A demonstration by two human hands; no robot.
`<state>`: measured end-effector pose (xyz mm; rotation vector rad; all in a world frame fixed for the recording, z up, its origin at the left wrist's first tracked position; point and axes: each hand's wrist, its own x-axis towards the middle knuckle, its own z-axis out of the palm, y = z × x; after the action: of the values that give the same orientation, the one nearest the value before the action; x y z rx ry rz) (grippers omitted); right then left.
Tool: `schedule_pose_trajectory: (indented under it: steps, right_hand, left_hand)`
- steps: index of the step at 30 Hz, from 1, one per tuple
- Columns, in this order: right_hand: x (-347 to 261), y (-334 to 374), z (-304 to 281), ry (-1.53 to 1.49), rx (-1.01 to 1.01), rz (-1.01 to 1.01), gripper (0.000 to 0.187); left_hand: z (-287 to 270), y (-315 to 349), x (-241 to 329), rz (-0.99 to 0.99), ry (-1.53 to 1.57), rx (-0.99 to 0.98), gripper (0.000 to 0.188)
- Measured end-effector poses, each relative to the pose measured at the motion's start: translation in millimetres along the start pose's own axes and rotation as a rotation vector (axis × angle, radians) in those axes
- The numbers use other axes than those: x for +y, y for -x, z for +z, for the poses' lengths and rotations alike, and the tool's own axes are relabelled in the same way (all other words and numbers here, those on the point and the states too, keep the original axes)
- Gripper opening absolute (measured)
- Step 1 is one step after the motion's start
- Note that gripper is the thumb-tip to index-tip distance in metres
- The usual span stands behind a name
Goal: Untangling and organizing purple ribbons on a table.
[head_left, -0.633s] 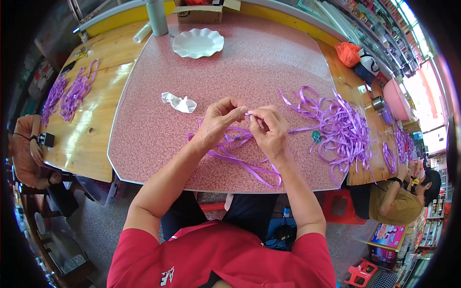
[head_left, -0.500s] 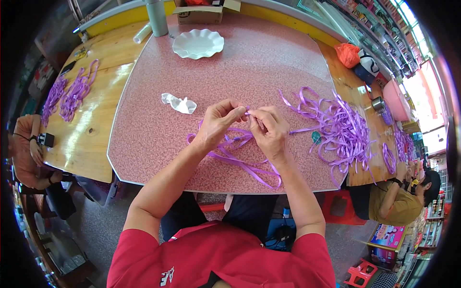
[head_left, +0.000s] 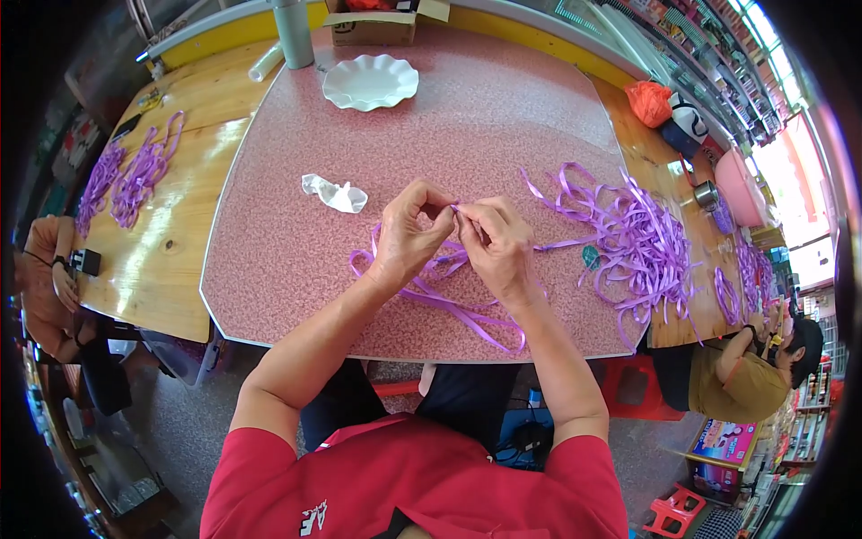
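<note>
Both hands meet over the middle of the pink speckled table (head_left: 287, 269), fingertips pinched together. My left hand (head_left: 411, 229) is closed on a bit of purple ribbon (head_left: 462, 331). Close against it, my right hand (head_left: 496, 241) pinches the same ribbon; the exact spot between the fingers is mostly hidden. Loops of this ribbon lie under and in front of my hands. To the right lies a large tangled heap of purple ribbon (head_left: 642, 247), with a strand leading toward my right hand. A small green piece (head_left: 590, 258) sits at the heap's left edge.
Left of my hands lies crumpled white tissue (head_left: 334, 193). Farther back are a scalloped white plate (head_left: 371, 83), a grey-green bottle (head_left: 294, 34) and a cardboard box (head_left: 373, 27). More ribbon bundles (head_left: 144, 175) lie on the left wooden table. People sit at both sides, one (head_left: 750, 368) on the right.
Both hands have shifted slightly left, and their fingertips have drawn closer together on the ribbon. The heap, tissue and plate stay where they were.
</note>
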<state>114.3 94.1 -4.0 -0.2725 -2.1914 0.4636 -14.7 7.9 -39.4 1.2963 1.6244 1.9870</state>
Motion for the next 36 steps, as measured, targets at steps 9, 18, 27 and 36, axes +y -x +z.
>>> schedule_pose_trajectory:
  steps: [9, 18, 27, 36]
  right_hand:
    - [-9, -5, 4, -0.118, 0.017, 0.205, 0.01]
    - [2, -6, -7, -0.503, -0.142, 0.597, 0.006]
    - [-1, -3, -3, -1.049, -0.076, 0.899, 0.007]
    - [-1, 0, -5, -0.764, -0.065, 0.734, 0.006]
  left_hand:
    - [-6, -4, 2, -0.115, -0.04, -0.055, 0.012]
    - [-3, -3, 8, 0.003, -0.075, -0.068, 0.012]
    - [-4, -5, 12, 0.194, -0.158, -0.017, 0.014]
    - [-7, -6, 16, 0.222, -0.145, -0.059, 0.011]
